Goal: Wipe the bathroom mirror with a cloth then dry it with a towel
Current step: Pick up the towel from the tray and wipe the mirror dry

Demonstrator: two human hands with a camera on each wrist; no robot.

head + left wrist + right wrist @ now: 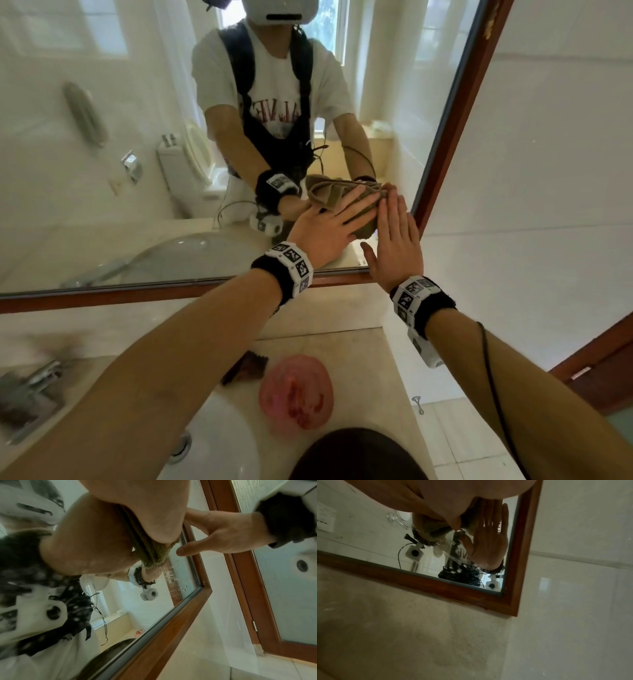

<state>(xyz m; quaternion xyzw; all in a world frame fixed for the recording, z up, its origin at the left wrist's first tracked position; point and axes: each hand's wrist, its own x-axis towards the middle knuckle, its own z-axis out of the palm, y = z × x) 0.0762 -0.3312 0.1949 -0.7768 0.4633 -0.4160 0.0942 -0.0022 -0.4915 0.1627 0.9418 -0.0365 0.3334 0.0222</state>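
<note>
left hand point(329, 229): your fingers flat, pressing olive cloth point(363, 209) on mirror point(102, 171)
right hand point(399, 240): your fingers straight, beside cloth, on glass

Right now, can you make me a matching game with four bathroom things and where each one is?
Things:
1. olive-brown terry cloth
2. pink round fluffy towel
3. right hand
4. silver metal tap

Places:
A. beside the white sink
B. flat on the glass by the mirror's right frame
C. under the left hand, on the mirror
D. on the beige counter

Pairs: 1-C, 2-D, 3-B, 4-A
</note>
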